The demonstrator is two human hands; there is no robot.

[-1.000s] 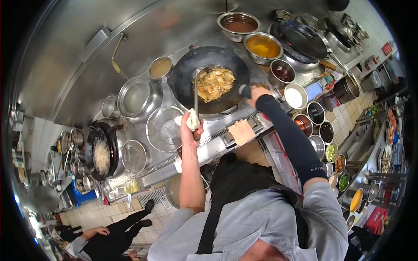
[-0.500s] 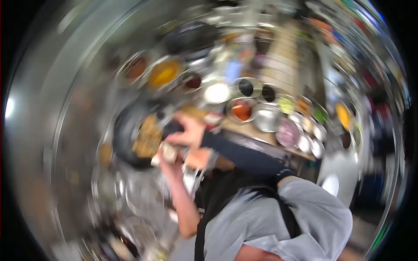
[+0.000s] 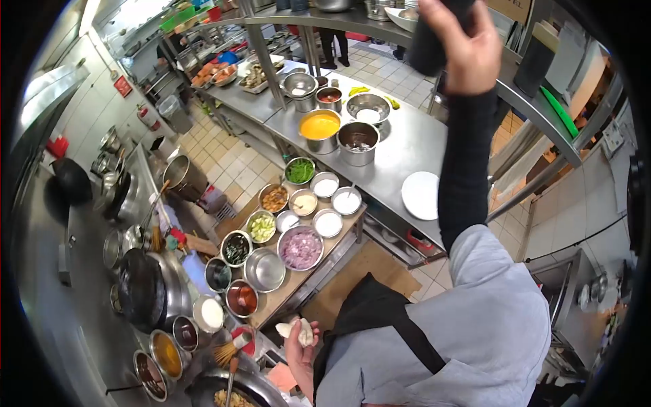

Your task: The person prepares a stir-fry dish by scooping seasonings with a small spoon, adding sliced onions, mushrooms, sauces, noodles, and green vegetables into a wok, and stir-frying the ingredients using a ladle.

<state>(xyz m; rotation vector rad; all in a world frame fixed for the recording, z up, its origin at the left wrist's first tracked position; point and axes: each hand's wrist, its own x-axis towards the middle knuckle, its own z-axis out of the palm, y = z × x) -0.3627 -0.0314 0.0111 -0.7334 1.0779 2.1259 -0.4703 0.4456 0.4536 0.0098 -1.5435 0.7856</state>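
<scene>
High at the top of the view, my right hand (image 3: 475,57), in a black sleeve, is closed around a black cylindrical container (image 3: 434,41) at the level of the steel shelf. My left hand (image 3: 298,349) is down in front of my apron, fingers curled around a crumpled white cloth (image 3: 305,332). Below it, at the bottom edge, a wok (image 3: 268,390) holds brown chopped food (image 3: 234,399), with a wooden-handled utensil (image 3: 232,380) standing in it. A bamboo brush (image 3: 227,351) lies beside the wok.
An overhead steel shelf (image 3: 536,105) curves past my raised arm. On the steel counter (image 3: 407,146) stand a pot of yellow liquid (image 3: 320,129), other pots and a white plate (image 3: 420,195). Several ingredient bowls, one with chopped onion (image 3: 300,247), crowd the lower table.
My view has turned right, away from the wok. My right hand has gone from near the wok up to the shelf; the left still grips the white cloth.
</scene>
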